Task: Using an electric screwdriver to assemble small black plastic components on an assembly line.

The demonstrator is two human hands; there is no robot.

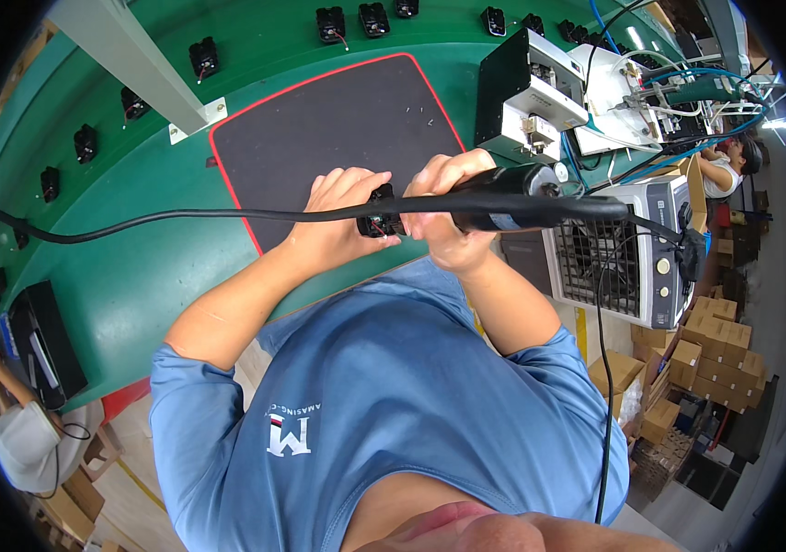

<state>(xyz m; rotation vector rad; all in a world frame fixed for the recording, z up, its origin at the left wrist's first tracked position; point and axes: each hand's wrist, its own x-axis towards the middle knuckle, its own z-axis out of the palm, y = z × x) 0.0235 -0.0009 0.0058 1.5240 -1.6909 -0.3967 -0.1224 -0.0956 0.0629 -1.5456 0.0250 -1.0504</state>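
My left hand point(327, 241) is closed around a small black plastic housing point(377, 226) with thin coloured wires inside. It is held above the near edge of a dark mat with a red border point(328, 120). My right hand point(453, 247) grips a thick black cylindrical tool, which looks like an electric screwdriver point(510, 184). The tool lies level, its working end pointing left toward the housing. My right fingers cover that end, so I cannot tell whether it touches. A thick black cable point(218, 213) passes in front of both hands and hides part of them.
Several similar black housings point(330, 25) stand along the green table's point(126, 285) far side. A metal post point(140, 60) rises left of the mat. A benchtop machine point(531, 101) with tubes stands right, an air cooler point(613, 248) nearer. People work at far right point(722, 172) and lower left point(20, 414).
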